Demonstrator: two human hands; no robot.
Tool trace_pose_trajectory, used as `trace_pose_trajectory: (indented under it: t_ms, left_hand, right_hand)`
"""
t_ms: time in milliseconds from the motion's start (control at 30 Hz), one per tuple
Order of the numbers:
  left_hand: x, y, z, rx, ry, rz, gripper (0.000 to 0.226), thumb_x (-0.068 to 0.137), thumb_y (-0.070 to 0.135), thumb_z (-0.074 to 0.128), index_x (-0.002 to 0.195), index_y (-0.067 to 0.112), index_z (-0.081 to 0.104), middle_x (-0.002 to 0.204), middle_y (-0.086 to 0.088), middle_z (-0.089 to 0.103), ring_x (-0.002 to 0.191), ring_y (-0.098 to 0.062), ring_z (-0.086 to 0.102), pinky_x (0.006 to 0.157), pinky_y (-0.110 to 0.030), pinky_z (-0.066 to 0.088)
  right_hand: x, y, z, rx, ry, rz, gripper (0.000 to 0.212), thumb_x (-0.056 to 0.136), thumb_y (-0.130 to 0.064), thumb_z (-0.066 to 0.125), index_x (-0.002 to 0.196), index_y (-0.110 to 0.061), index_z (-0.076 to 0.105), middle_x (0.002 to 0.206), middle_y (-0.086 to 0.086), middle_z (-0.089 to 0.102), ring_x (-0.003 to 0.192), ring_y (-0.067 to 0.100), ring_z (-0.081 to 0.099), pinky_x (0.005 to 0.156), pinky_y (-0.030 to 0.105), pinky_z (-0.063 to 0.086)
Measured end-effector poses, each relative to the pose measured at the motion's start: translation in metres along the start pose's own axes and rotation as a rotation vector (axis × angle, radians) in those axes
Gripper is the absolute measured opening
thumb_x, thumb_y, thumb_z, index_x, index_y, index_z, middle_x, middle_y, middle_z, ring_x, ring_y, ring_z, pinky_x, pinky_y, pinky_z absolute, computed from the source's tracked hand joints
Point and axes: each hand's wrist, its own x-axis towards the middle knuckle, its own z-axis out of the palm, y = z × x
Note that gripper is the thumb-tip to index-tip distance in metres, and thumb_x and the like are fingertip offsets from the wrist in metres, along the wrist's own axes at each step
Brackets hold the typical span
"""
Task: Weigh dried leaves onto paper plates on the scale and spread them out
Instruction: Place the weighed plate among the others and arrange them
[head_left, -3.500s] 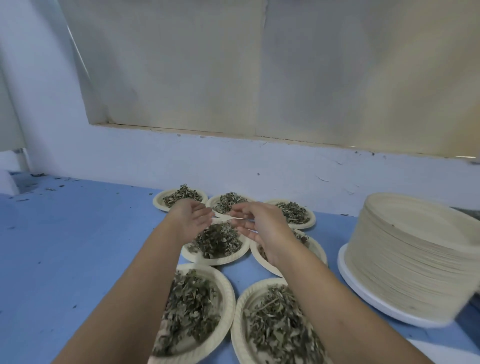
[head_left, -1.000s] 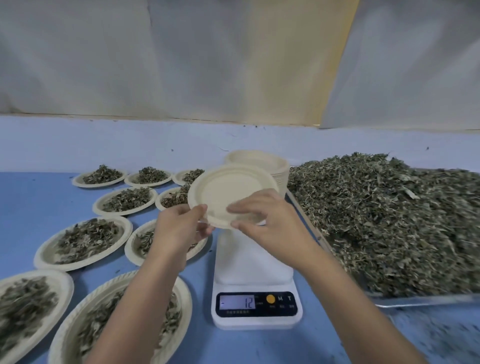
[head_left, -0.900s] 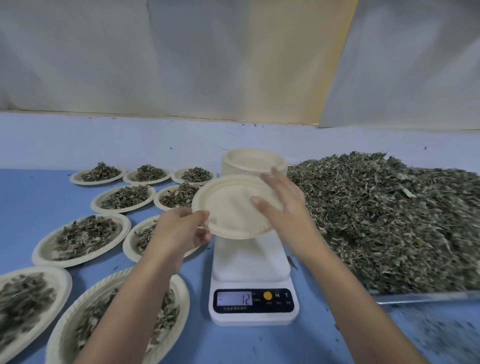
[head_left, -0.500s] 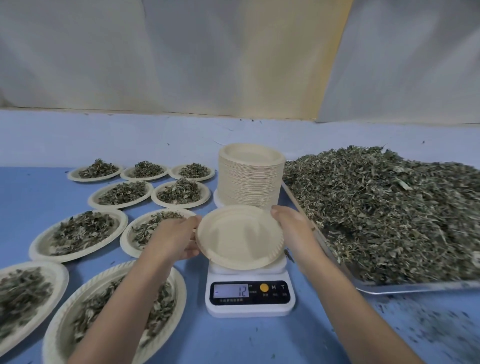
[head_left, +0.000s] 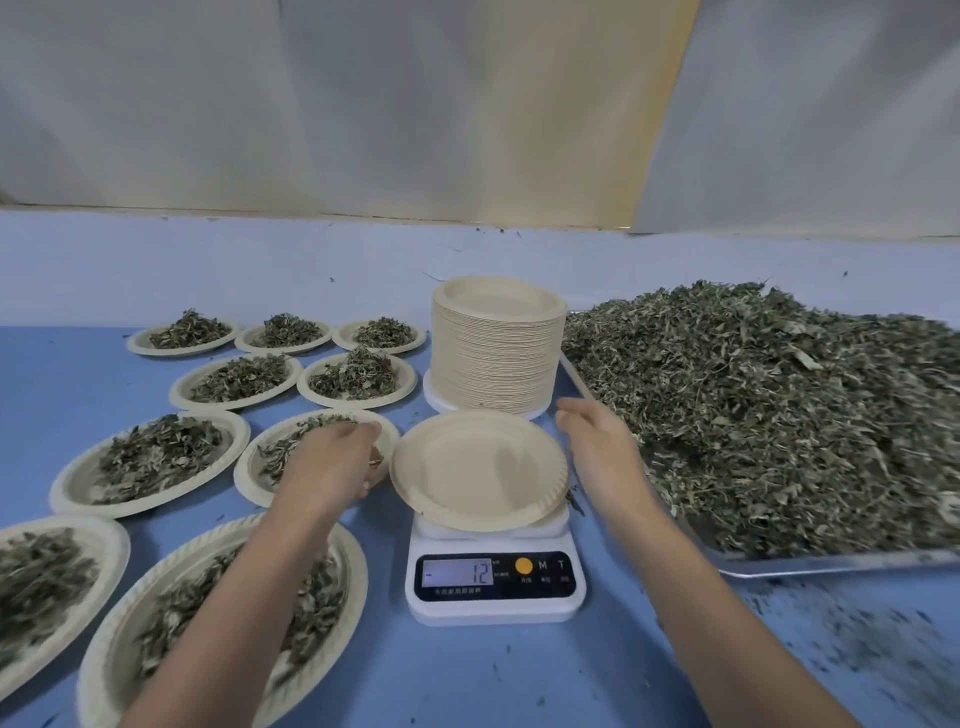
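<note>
Tipping is the main risk I judge from here: the empty paper plate (head_left: 478, 467) lies on the scale (head_left: 496, 603) wider than the platform, its rim overhanging on all sides and a little tilted, so a handful dropped near one edge could rock it or slide it off. The display shows 12, perhaps with a minus mark in front; if that is not zeroed before leaves go on, the portion would be weighed wrong. Loose bits could also scatter onto the bench (head_left: 78, 374) on the way across from the heaped dried leaves (head_left: 753, 415) in their tray (head_left: 831, 564), which lies at 3 o'clock of the scale. The left grip (head_left: 332, 462) is loose and holds nothing, sitting just beside the plate's 9 o'clock rim and over a filled plate (head_left: 244, 467), whose leaves a careless wrist might brush out. The right grip (head_left: 597, 447) is slack, fingers spread and empty, just off the plate's 2 o'clock rim, between it and the tray. At 12 o'clock, close behind, stands the stack of spare plates (head_left: 498, 358).
</note>
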Motion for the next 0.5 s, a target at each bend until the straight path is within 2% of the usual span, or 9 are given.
trace_pose_trajectory:
  t_ms: [67, 167, 200, 267, 333, 400, 500]
  left_hand:
    - [-0.003, 0.003, 0.0, 0.032, 0.062, 0.119, 0.024, 0.094, 0.024, 0.048, 0.078, 0.013, 0.062, 0.087, -0.003, 0.067, 0.082, -0.021, 0.062, 0.086, -0.044, 0.05]
    - [-0.018, 0.014, 0.01, -0.04, 0.039, 0.238, 0.024, 0.094, 0.023, 0.047, 0.079, 0.028, 0.065, 0.088, 0.011, 0.069, 0.083, -0.006, 0.063, 0.079, -0.033, 0.05]
    - [-0.024, 0.018, 0.017, -0.064, 0.007, 0.264, 0.024, 0.094, 0.022, 0.046, 0.081, 0.027, 0.066, 0.086, 0.011, 0.07, 0.083, -0.005, 0.064, 0.077, -0.031, 0.05]
    - [-0.033, 0.027, 0.032, -0.112, -0.072, 0.291, 0.025, 0.094, 0.019, 0.046, 0.085, 0.023, 0.069, 0.084, 0.01, 0.071, 0.081, -0.006, 0.065, 0.074, -0.028, 0.05]
    - [-0.041, 0.037, 0.05, -0.183, -0.158, 0.272, 0.026, 0.094, 0.016, 0.046, 0.086, 0.018, 0.071, 0.083, 0.006, 0.072, 0.079, -0.009, 0.066, 0.069, -0.025, 0.049]
    - [-0.048, 0.047, 0.069, -0.251, -0.228, 0.24, 0.026, 0.093, 0.014, 0.047, 0.085, 0.016, 0.071, 0.083, 0.003, 0.073, 0.076, -0.011, 0.066, 0.068, -0.024, 0.049]
    - [-0.057, 0.059, 0.094, -0.29, -0.308, 0.238, 0.026, 0.093, 0.014, 0.047, 0.082, 0.017, 0.07, 0.085, 0.002, 0.073, 0.072, -0.01, 0.065, 0.068, -0.024, 0.049]
  right_hand:
    - [0.002, -0.001, -0.012, -0.037, 0.081, -0.032, 0.025, 0.094, -0.018, 0.046, 0.113, -0.019, 0.063, 0.111, -0.003, 0.063, 0.101, 0.016, 0.059, 0.09, 0.038, 0.048]
    - [0.007, 0.001, -0.039, -0.229, 0.225, -0.029, 0.02, 0.089, -0.019, 0.047, 0.091, -0.018, 0.067, 0.093, 0.003, 0.068, 0.087, 0.023, 0.062, 0.08, 0.042, 0.052]
    - [0.009, 0.003, -0.049, -0.336, 0.235, 0.005, 0.02, 0.088, -0.021, 0.047, 0.086, -0.015, 0.066, 0.089, 0.005, 0.068, 0.083, 0.025, 0.061, 0.076, 0.04, 0.051]
    - [0.014, 0.011, -0.067, -0.609, 0.156, 0.129, 0.024, 0.089, -0.024, 0.045, 0.081, -0.008, 0.061, 0.095, 0.013, 0.067, 0.081, 0.028, 0.057, 0.072, 0.035, 0.046]
    - [0.018, 0.022, -0.079, -0.838, 0.038, 0.263, 0.026, 0.091, -0.025, 0.043, 0.089, -0.006, 0.061, 0.111, 0.021, 0.063, 0.091, 0.031, 0.056, 0.075, 0.032, 0.04]
    - [0.019, 0.032, -0.085, -0.923, -0.006, 0.335, 0.034, 0.091, -0.024, 0.043, 0.108, -0.003, 0.062, 0.122, 0.021, 0.06, 0.106, 0.034, 0.057, 0.079, 0.032, 0.04]
    - [0.029, 0.038, -0.082, -0.917, -0.037, 0.278, 0.036, 0.094, -0.024, 0.044, 0.11, 0.002, 0.062, 0.121, 0.023, 0.06, 0.11, 0.035, 0.056, 0.084, 0.032, 0.043]
